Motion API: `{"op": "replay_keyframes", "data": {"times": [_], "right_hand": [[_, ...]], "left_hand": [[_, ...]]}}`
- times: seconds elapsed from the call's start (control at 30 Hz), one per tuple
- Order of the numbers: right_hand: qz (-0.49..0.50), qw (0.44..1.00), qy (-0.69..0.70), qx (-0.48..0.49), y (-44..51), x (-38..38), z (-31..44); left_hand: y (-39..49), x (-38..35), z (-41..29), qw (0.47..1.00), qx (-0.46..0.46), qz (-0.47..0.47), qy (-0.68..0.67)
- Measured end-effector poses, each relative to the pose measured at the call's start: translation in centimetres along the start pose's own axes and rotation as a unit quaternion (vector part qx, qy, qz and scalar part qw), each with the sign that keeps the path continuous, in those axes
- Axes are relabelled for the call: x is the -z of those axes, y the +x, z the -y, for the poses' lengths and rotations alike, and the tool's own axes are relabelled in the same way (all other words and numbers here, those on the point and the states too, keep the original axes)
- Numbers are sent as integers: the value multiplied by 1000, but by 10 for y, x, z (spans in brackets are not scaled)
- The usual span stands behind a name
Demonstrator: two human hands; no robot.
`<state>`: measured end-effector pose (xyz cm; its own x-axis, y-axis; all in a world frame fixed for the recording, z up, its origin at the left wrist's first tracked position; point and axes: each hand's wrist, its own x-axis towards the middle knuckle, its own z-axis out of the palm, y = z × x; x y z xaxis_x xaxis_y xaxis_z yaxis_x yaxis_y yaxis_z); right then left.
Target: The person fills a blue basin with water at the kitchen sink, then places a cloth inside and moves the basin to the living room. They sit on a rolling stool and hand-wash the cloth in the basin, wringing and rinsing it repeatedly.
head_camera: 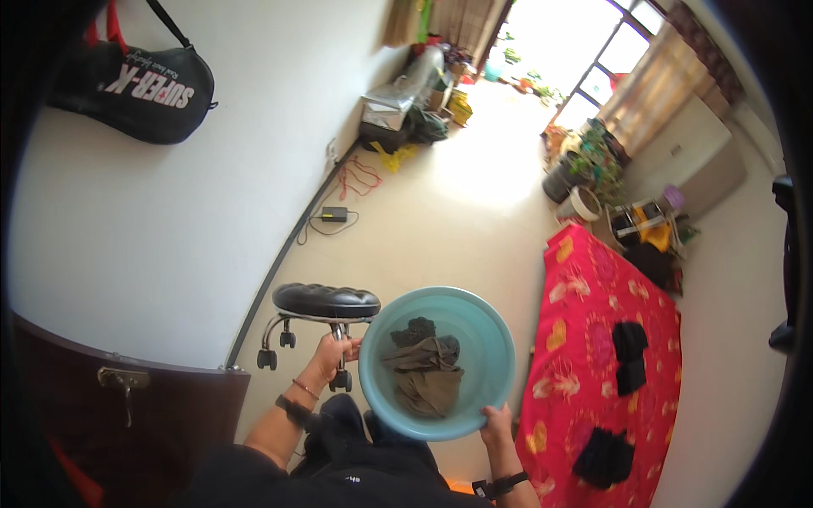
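Note:
My left hand (335, 357) is closed around the metal frame of a low wheeled stool (327, 301) with a black tufted seat. The stool is seen side-on, its casters pointing towards me, and my fingertips lie close to a light-blue plastic basin (493, 343). Whether they touch it I cannot tell. My right hand (497, 423) grips the basin's near right rim, thumb on top. Inside the basin lie a wet brown-grey cloth (429, 387) and a dark, bunched piece of fabric (416, 331), in what looks like shallow water.
To the right stands a bed or bench under a red patterned cover (571, 355), with black folded garments (603, 457) on it. A dark wooden door (127, 432) is at left. A power adapter (335, 214) and red cord (360, 178) lie on the floor. Potted plants (594, 162) stand ahead.

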<state>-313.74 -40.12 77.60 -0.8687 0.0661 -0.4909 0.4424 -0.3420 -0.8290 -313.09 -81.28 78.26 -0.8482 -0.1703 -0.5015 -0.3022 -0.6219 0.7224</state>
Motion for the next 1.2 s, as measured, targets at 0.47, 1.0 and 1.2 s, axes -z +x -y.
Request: {"op": "replay_keyframes", "data": {"times": [0.47,1.0,1.2], "right_hand": [[84,979,-126,-139,408,-157,89],[127,952,-151,-232,789,-324,23],[156,917,-248,-271,926,-336,-10]], "left_hand": [[285,-1,-36,993,-10,-104,-48],[588,-8,-80,958,-86,-257,-94],[695,-11,-32,933,-154,-287,-155]]}}
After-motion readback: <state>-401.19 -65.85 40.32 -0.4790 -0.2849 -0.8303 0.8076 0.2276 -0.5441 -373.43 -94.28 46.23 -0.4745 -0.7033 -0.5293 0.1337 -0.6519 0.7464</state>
